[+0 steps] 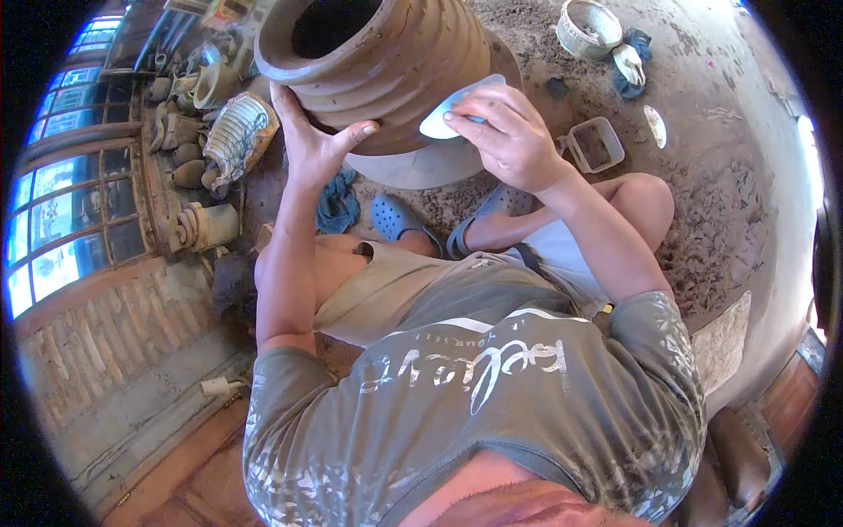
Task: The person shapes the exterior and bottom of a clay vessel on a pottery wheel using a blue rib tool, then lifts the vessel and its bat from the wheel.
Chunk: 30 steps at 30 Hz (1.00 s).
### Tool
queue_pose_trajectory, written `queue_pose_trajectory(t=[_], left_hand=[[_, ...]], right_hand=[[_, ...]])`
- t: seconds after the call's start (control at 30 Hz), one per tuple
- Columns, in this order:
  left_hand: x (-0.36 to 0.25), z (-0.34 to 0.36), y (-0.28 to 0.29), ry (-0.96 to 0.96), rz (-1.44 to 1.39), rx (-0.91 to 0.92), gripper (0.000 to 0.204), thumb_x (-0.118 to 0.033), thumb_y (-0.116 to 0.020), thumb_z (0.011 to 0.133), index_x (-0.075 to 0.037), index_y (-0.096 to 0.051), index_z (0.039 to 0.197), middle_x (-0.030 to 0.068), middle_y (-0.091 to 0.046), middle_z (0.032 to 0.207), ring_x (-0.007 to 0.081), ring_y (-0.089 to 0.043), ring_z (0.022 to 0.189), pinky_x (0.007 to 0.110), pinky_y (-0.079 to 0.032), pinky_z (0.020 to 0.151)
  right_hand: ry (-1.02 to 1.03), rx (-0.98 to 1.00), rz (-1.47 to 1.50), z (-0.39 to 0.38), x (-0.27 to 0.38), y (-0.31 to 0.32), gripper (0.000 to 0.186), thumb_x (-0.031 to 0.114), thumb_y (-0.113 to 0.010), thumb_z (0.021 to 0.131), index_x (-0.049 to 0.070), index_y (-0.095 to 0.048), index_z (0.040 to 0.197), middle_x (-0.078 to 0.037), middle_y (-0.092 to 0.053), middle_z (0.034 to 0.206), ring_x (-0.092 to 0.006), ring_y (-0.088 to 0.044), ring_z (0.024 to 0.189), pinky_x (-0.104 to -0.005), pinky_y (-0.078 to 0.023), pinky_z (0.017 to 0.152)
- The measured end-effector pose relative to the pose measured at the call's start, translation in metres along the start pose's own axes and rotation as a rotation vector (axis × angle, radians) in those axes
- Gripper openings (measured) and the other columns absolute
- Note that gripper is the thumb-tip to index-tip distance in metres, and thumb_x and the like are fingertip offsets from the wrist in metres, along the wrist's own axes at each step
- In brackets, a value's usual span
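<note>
Head view: a large ridged clay pot stands before the seated person, at the top centre, above a pale round base. The left hand is spread wide, thumb apart from the fingers, set against the pot's near side below the rim. The right hand pinches a thin, pale blue scraper between thumb and fingers, held at the pot's ridged wall; I cannot tell whether its edge touches the clay. Blue clogs lie just below the base, a crumpled blue cloth beside them, and a rectangular plastic tub rests near the right wrist.
</note>
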<state>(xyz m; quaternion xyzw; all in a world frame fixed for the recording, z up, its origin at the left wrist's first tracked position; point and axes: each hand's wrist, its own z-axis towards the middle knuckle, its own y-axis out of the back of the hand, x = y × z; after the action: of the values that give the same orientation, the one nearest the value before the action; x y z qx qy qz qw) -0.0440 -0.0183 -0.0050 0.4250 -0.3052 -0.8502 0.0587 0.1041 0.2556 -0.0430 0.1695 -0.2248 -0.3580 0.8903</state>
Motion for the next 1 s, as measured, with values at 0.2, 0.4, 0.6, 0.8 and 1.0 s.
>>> queue_pose_trajectory(t=[0.2, 0.4, 0.6, 0.8, 1.0], left_hand=[[0.001, 0.001, -0.001, 0.012, 0.017, -0.003, 0.149, -0.058, -0.103, 0.054, 0.006, -0.020, 0.160, 0.0240, -0.037, 0.155, 0.0370, -0.041, 0.145, 0.048, -0.033, 0.123], [0.004, -0.002, -0.003, -0.010, 0.020, -0.015, 0.148, -0.058, -0.103, 0.055, 0.006, -0.020, 0.160, 0.0247, -0.036, 0.155, 0.0378, -0.040, 0.145, 0.049, -0.033, 0.123], [0.001, -0.004, -0.004, 0.055, -0.028, -0.025, 0.148, -0.060, -0.102, 0.056, 0.005, -0.020, 0.161, 0.0237, -0.036, 0.155, 0.0373, -0.038, 0.147, 0.049, -0.032, 0.123], [-0.001, -0.002, -0.003, 0.023, 0.026, -0.016, 0.146, -0.057, -0.103, 0.058, 0.004, -0.019, 0.161, 0.0216, -0.037, 0.155, 0.0353, -0.039, 0.146, 0.047, -0.031, 0.124], [-0.002, -0.004, -0.007, 0.036, -0.052, -0.033, 0.146, -0.054, -0.104, 0.057, 0.003, -0.019, 0.161, 0.0214, -0.036, 0.156, 0.0345, -0.039, 0.146, 0.047, -0.031, 0.124]], right_hand=[[-0.002, 0.034, 0.027, -0.001, -0.009, -0.010, 0.033, 0.001, -0.069, 0.077, 0.001, -0.079, 0.109, -0.009, -0.073, 0.108, -0.0288, -0.069, 0.110, -0.0408, -0.058, 0.095], [-0.092, 0.206, 0.043, 0.006, 0.002, 0.012, 0.025, 0.001, -0.068, 0.078, 0.001, -0.078, 0.101, -0.010, -0.073, 0.105, -0.0290, -0.069, 0.108, -0.0410, -0.057, 0.097], [-0.116, 0.055, 0.071, -0.017, -0.002, 0.013, 0.030, -0.002, -0.070, 0.075, 0.002, -0.078, 0.104, -0.009, -0.071, 0.107, -0.0302, -0.067, 0.108, -0.0414, -0.056, 0.094], [-0.024, 0.002, 0.040, -0.019, -0.007, -0.008, 0.038, -0.002, -0.072, 0.070, 0.001, -0.080, 0.107, -0.008, -0.070, 0.109, -0.0290, -0.067, 0.109, -0.0416, -0.058, 0.095], [-0.006, -0.022, 0.031, -0.024, -0.010, -0.017, 0.036, 0.000, -0.072, 0.070, 0.000, -0.080, 0.106, -0.009, -0.072, 0.107, -0.0282, -0.069, 0.108, -0.0402, -0.060, 0.092]])
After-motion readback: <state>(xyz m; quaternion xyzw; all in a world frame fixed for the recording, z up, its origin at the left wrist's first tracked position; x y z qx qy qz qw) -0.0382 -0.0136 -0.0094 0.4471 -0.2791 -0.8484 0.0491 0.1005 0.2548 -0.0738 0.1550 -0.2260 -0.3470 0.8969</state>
